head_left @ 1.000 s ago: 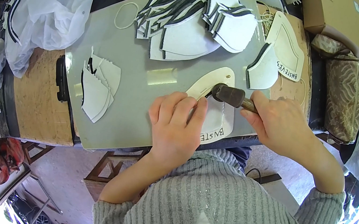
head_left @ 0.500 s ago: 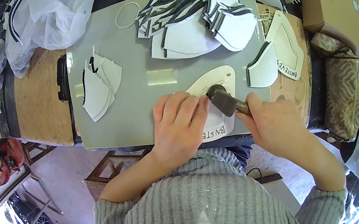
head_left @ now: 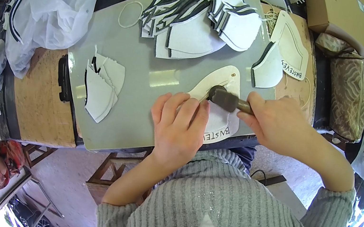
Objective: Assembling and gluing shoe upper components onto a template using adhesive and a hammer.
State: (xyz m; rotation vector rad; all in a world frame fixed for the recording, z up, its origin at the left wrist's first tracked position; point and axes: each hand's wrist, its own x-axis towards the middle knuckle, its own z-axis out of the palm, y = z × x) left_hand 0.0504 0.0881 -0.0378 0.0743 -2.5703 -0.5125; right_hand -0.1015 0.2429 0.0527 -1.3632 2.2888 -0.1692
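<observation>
My right hand (head_left: 279, 124) is closed round the short handle of a hammer (head_left: 224, 99). Its dark head rests on or just above a white, curved template (head_left: 225, 78) with a small brass-coloured hole and handwriting along the near end. My left hand (head_left: 181, 125) lies at the template's left side with fingers stretched out, the fingertips pressing near the hammer head. Whatever lies under the fingertips is hidden. Right of the template is a white shoe-upper piece (head_left: 267, 70) with a dark edge. Beyond it lies a similar template (head_left: 291, 45) with a cut-out outline.
A grey board (head_left: 135, 105) covers the bench. Stacks of dark-edged white pieces (head_left: 194, 38) lie at its far side, and a smaller stack (head_left: 101, 93) at left. A plastic bag (head_left: 60, 6) fills the far left; a cardboard box (head_left: 346, 23) and patterned pouch (head_left: 347, 95) stand right.
The hammer head has shifted very slightly left and tilted, staying over the template. My left hand has moved slightly left, its fingers still at the template.
</observation>
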